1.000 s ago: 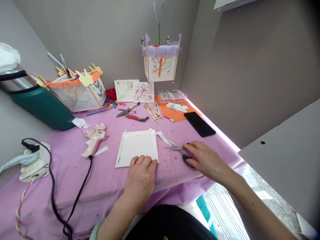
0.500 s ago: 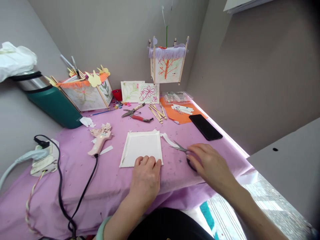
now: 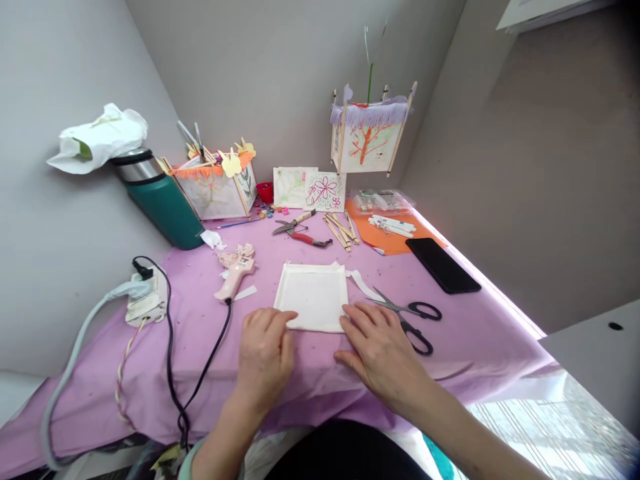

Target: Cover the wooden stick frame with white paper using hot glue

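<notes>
A white square panel with a raised border lies flat on the purple cloth in front of me. My left hand is at its lower left corner, with curled fingers pressed together on the edge; their tips are partly hidden. At the lower right edge, my right hand touches the panel with outstretched fingers, thumb apart, holding nothing. Black-handled scissors lie with parted blades just beyond the right hand, one handle beside it. A white strip curves from the panel's upper right corner towards the blades.
Left are a pink glue gun, its cord, a power strip and a green bottle. Behind are pruning shears, short sticks and decorated paper boxes. A black phone lies right, near orange paper.
My right hand has let go of the scissors and moved left to the panel's right edge. My left hand has shifted to the lower left corner. The view has swung left.
</notes>
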{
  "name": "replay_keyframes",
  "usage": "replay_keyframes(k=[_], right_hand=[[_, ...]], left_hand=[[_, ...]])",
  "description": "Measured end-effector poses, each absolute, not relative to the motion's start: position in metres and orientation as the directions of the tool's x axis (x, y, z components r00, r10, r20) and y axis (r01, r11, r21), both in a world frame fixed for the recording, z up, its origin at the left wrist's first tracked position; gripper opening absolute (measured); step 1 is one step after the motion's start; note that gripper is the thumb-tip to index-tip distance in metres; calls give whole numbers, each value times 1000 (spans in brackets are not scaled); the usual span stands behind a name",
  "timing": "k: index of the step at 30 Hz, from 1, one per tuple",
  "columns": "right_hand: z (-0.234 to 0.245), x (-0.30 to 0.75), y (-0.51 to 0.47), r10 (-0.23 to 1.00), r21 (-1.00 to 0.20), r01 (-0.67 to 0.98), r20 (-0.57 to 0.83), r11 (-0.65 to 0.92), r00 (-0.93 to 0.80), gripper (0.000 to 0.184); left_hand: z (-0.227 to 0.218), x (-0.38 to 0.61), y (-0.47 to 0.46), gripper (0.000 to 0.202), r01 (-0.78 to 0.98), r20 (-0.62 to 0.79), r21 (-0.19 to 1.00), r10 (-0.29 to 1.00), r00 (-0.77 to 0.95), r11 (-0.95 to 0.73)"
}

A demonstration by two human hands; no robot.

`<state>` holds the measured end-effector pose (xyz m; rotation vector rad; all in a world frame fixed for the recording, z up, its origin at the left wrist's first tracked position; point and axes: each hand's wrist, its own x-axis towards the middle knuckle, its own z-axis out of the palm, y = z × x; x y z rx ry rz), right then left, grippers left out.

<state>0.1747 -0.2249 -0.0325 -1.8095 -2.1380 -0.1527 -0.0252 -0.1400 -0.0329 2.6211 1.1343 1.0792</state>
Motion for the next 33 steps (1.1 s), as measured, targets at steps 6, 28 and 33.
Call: replay_keyframes(k=[6,28,33], right_hand=[[-34,171,-225,945,-112,979,301,169,-128,57],[-54,254,-245,875,-144,982,451,-124,177,20],[-47,257,-239,821,-121,961,500,-249,275,23]], left_hand=[[-35,-61,-122,27,756,526,354,786,325,-550],[-42,-44,-98,41,706,477,67,644,597,-705],[-57,-29,-94,53,672,363,-66,610,705,-737]])
